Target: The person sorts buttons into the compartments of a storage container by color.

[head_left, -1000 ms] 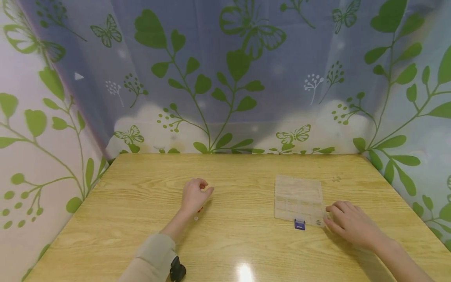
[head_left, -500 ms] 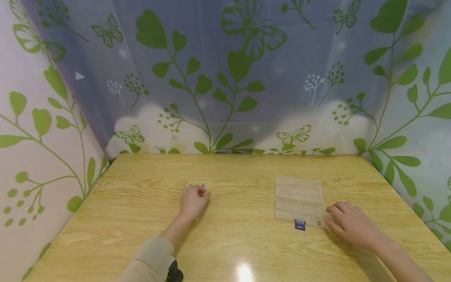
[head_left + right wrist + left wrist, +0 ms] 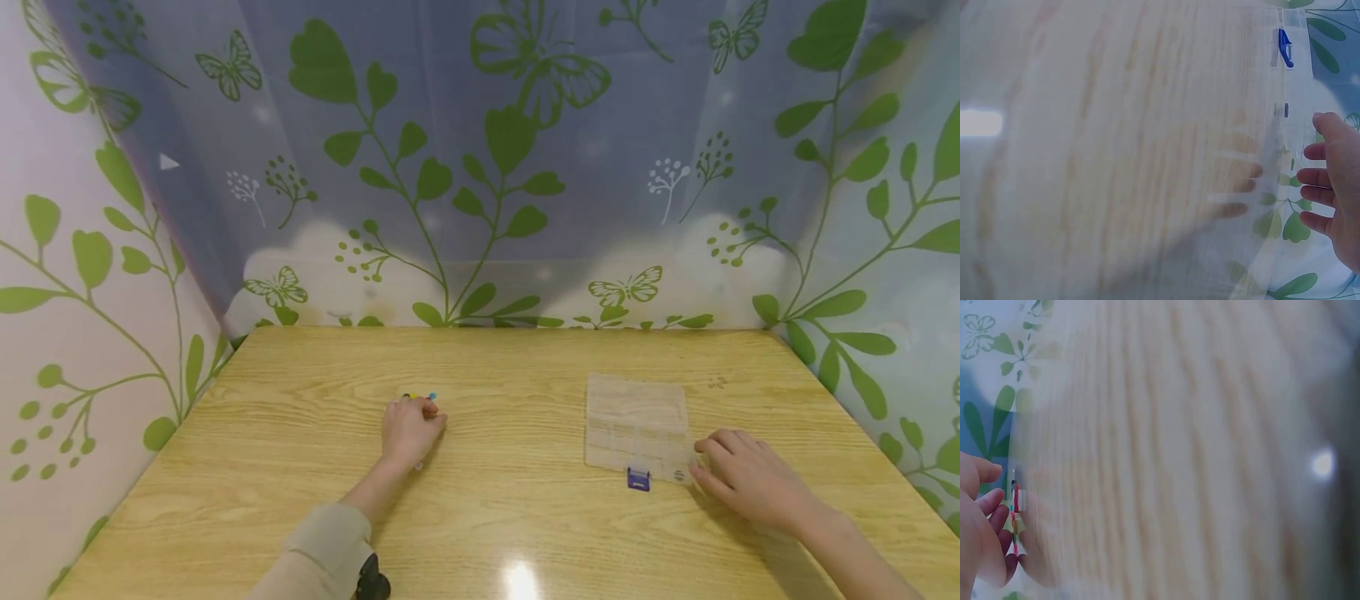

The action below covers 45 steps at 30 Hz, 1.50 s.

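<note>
Left of the clear box [image 3: 636, 404], well apart from it, my left hand [image 3: 408, 433] hangs low over small coloured pieces [image 3: 432, 396] on the wood-grain surface [image 3: 517, 492]. Blue, yellow and a dark one peek out past my knuckles, a bit of red by the fingertips; the rest is hidden. Fingers there: loosely bent, thumb standing away from them, tips right by a red-and-white piece in the left wrist view. No pinch shows; can't tell about contact.

A pale bit [image 3: 418, 467] lies near my wrist, also left of the box.

Just right of the box, by its near corner, my right hand [image 3: 753, 479] holds nothing: fingers slightly bent, spread apart, tips beside the edge, can't tell if touching. Some tiny clear bits [image 3: 717, 382] lie past the box's far right corner.

Handling, my guess: pieces very light, hard, probably slick and quick to roll, so best pinched one at a time by the sides, thumb against index. Box looks like thin, stiff plastic, light, likely to slide if bumped; steady it at the right edge, clear of the purple latch [image 3: 638, 479] on its near side.
</note>
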Available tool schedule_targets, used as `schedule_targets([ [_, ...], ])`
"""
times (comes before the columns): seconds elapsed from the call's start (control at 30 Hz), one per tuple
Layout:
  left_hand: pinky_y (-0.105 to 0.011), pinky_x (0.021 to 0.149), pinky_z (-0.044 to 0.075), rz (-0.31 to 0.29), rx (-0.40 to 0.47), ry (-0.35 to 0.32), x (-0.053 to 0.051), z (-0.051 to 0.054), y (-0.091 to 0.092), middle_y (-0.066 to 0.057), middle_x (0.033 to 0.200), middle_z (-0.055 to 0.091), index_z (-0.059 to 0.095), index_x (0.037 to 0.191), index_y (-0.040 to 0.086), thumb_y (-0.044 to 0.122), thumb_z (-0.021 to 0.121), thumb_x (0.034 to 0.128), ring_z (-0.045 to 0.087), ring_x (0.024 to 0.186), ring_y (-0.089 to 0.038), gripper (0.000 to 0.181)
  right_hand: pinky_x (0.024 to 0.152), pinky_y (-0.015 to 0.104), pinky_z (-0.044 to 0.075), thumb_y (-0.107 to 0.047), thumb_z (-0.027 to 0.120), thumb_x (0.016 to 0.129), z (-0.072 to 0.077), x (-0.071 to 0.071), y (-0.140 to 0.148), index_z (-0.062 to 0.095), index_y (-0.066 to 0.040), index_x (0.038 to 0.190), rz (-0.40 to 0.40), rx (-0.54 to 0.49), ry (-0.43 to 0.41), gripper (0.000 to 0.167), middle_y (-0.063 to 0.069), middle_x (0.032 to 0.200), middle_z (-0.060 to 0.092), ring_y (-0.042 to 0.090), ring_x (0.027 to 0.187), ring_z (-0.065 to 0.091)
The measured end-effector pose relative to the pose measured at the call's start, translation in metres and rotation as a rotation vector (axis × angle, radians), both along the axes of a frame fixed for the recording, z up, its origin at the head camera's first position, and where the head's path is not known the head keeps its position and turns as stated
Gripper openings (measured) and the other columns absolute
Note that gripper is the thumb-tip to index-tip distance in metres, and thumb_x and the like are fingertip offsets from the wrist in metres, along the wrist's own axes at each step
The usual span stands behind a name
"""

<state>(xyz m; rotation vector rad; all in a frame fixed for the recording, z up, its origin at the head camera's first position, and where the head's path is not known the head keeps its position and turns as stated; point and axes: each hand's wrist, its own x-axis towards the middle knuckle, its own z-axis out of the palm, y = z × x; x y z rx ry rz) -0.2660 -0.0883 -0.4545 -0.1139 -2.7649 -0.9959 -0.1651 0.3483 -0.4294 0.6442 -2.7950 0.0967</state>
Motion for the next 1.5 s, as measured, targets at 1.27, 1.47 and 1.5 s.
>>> schedule_targets([
  [1.27,-0.034,0.070,0.037,-0.053,-0.199,0.150,0.0004,-0.0059,-0.0008,-0.006,0.086,0.060,0.070,0.082,0.006,0.014,0.066,0.0846,0.044,0.077,-0.020,0.009,0.069,0.047,0.045,-0.030,0.064,0.087,-0.0016,-0.0015,0.0023,0.062,-0.008,0.103,-0.015,0.002,-0.025,0.028,0.005,0.100,0.056,0.028,0.093,0.054],
  [1.47,-0.035,0.071,0.037,-0.041,-0.153,0.128,-0.0006,-0.0063,-0.0020,-0.005,0.085,0.059,0.071,0.084,0.006,0.014,0.065,0.0849,0.044,0.078,-0.021,0.010,0.069,0.047,0.045,-0.030,0.064,0.087,-0.0014,-0.0013,0.0019,0.062,-0.007,0.103,-0.005,-0.003,-0.010,0.028,0.005,0.099,0.056,0.028,0.093,0.053],
  [1.5,-0.035,0.072,0.037,-0.040,-0.149,0.124,-0.0008,-0.0064,-0.0022,-0.005,0.085,0.059,0.071,0.084,0.005,0.014,0.065,0.0849,0.044,0.078,-0.021,0.010,0.069,0.047,0.045,-0.030,0.064,0.087,-0.0013,-0.0011,0.0018,0.062,-0.007,0.103,-0.004,-0.003,-0.009,0.028,0.006,0.099,0.056,0.028,0.093,0.053],
])
